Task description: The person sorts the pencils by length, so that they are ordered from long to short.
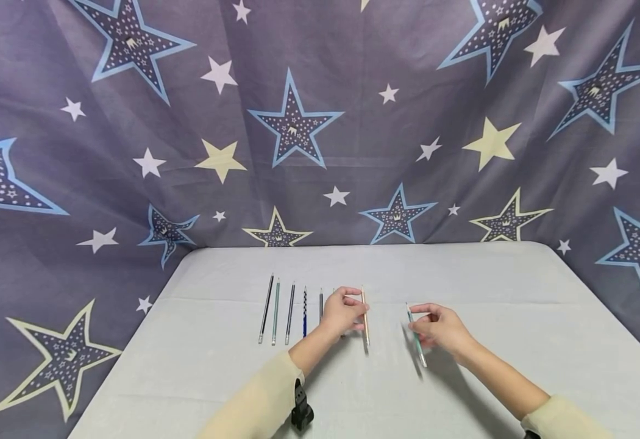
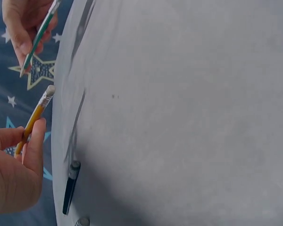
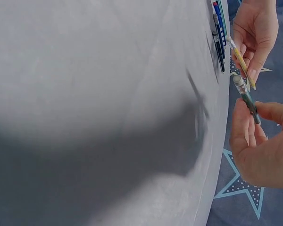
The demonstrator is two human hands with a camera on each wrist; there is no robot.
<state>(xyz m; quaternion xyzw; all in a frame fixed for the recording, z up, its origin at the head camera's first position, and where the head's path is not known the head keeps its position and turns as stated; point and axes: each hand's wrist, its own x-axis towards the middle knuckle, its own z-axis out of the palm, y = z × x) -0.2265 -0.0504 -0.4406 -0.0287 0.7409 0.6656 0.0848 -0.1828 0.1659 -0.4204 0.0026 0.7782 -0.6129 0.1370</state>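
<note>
In the head view my left hand pinches a yellow pencil, eraser end toward me and point away. To its right, my right hand holds a green pencil between thumb and fingers, tilted above the table with its shadow beside it. Both wrist views show the white eraser ends with silver bands. Left of my left hand lies a row of pencils: a black one, a teal one, a dark one, a blue patterned one and another dark one. My left hand partly hides the row's right end.
A pale cloth covers the table, with a faint crease running across it. Behind the far edge hangs a dark curtain printed with stars. A black wrist camera sits at my left sleeve.
</note>
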